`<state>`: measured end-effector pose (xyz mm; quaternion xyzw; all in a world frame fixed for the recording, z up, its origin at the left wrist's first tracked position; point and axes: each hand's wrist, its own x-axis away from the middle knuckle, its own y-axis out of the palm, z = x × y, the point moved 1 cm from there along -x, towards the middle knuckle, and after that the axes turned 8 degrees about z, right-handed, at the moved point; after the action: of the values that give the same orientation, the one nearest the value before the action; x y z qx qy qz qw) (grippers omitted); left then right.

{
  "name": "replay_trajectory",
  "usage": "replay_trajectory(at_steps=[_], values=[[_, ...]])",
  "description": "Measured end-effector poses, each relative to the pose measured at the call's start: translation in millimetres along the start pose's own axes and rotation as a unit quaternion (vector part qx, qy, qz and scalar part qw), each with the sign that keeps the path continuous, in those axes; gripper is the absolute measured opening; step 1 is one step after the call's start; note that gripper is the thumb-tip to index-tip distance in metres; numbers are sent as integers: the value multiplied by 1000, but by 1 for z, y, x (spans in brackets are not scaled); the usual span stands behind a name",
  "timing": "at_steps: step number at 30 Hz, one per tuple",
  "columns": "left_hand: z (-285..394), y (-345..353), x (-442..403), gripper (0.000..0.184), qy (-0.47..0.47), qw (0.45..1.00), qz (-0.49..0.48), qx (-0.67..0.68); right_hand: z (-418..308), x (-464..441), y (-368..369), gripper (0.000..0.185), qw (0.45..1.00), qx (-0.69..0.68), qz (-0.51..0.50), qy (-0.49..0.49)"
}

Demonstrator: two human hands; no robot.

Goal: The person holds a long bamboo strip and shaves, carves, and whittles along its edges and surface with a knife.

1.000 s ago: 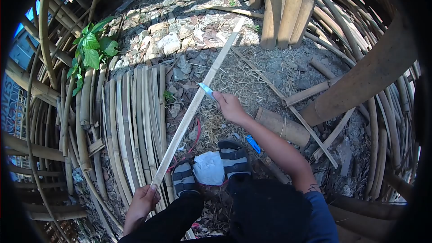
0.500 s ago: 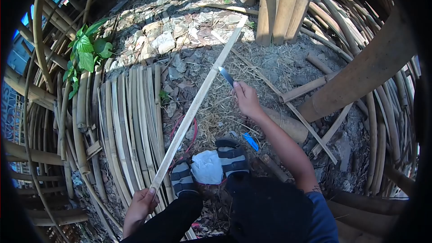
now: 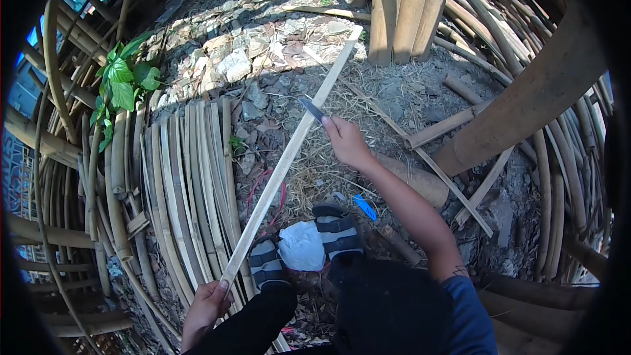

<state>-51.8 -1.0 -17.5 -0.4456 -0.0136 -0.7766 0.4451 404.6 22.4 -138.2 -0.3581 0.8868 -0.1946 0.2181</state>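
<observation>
Clasping a bamboo strip (image 3: pixel 279 176) at lower left in your closed left grip (image 3: pixel 209 304), you hold a knife (image 3: pixel 311 109) across it above centre in your folded right grip (image 3: pixel 348 144).

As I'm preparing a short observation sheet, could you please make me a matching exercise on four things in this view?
1. Knife
2. Left hand
3. Crumpled white item
4. Leafy plant

A. Between the feet
B. Clasping the lower part of the pale strip
C. At upper left
D. In the right hand

Pairs: 1-D, 2-B, 3-A, 4-C
</observation>
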Motion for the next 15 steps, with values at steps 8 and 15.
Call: replay_trajectory(at_steps=[8, 15], values=[[-1, -2, -1, 44, 5, 1000, -9, 2, -23, -12, -28, 44, 998, -26, 55, -10], [13, -2, 4, 44, 36, 999, 7, -21, -6, 3, 3, 44, 999, 51, 4, 15]])
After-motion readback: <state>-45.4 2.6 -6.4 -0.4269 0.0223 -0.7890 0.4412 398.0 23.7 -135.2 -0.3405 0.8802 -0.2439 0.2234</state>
